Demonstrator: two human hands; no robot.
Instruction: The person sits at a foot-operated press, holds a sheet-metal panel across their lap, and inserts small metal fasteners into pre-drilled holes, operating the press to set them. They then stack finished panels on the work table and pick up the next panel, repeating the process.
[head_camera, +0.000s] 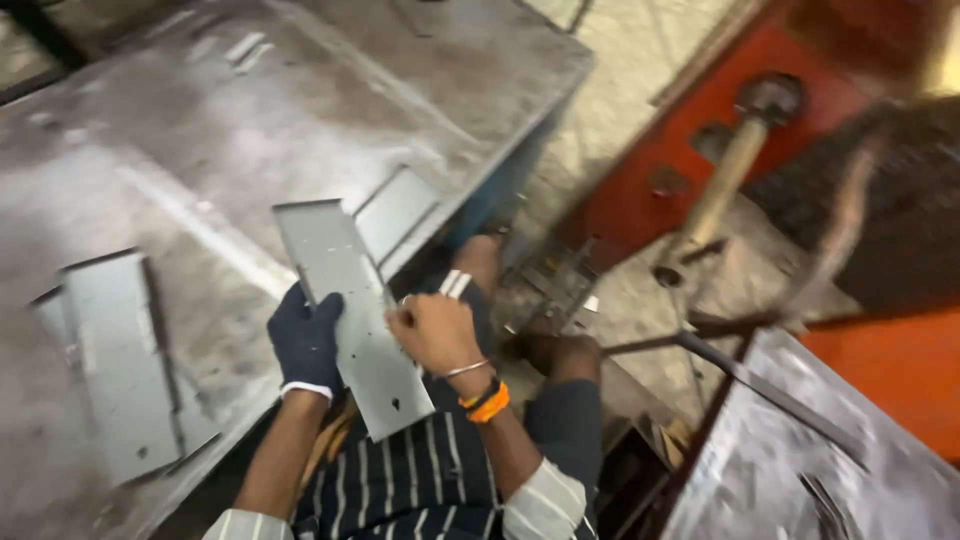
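Observation:
A long grey sheet-metal plate (345, 300) with bent edges and small holes is held between both hands over my lap, tilted toward the table. My left hand (306, 340), in a dark blue glove, grips its left edge. My bare right hand (434, 332), with a metal bangle and orange and black bands at the wrist, holds its right edge. I wear a dark striped shirt.
A worn steel work table (200, 140) fills the left side. On it lie a stack of similar plates (125, 370) at the left and another plate (395, 212) near the edge. An orange machine (700, 150) with a wooden-handled lever (715, 195) stands right. A second metal surface (790, 460) is at lower right.

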